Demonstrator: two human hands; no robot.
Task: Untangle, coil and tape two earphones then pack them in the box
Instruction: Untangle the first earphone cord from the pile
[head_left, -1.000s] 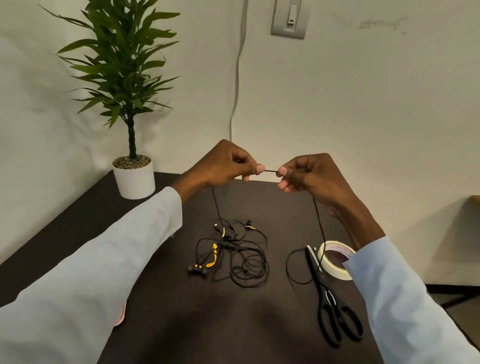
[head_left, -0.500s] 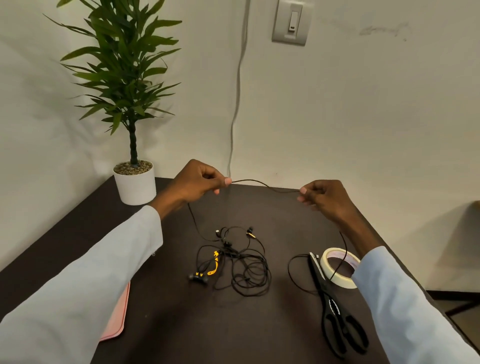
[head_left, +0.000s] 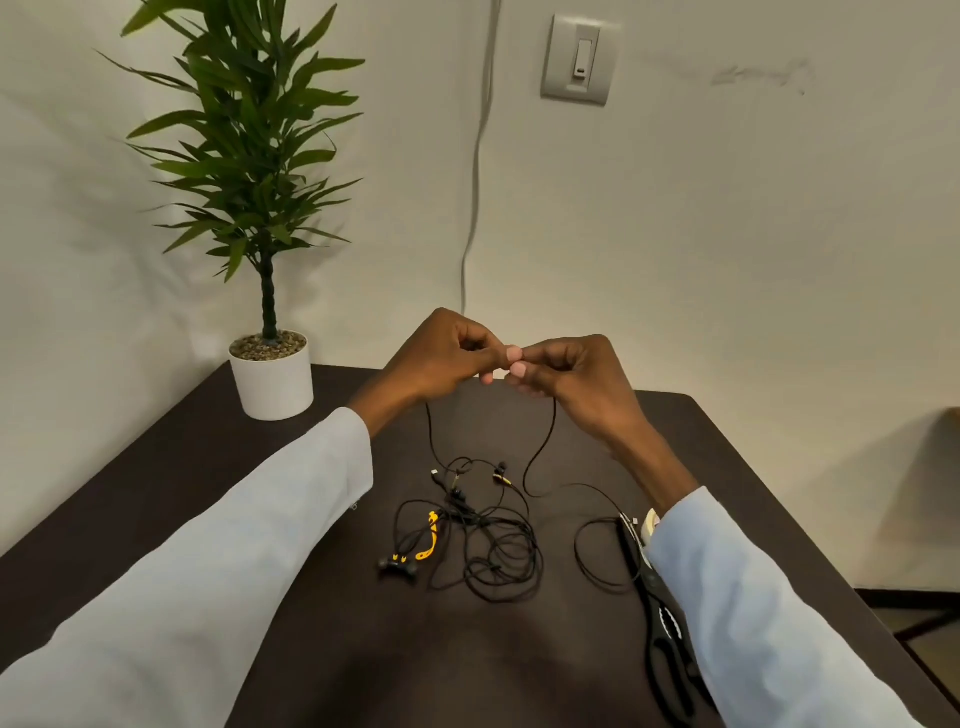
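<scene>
Head view: the left hand (head_left: 441, 358) and right hand (head_left: 566, 371) meet above the dark counter (head_left: 322, 649), fingertips touching, fingers (head_left: 511, 355) curled to pinch a black cable (head_left: 543, 447). It hangs from both hands to the tangled earphones (head_left: 467, 535) lying mid-counter. Scissors (head_left: 660, 618) lie right of the tangle, with the tape (head_left: 649, 525) mostly hidden behind the right sleeve. A potted plant (head_left: 270, 374) stands at the far left corner.

Both arms wear long pale grey-blue sleeves (head_left: 218, 587) ending at the wrists; a small button shows at the left cuff (head_left: 358, 467).
</scene>
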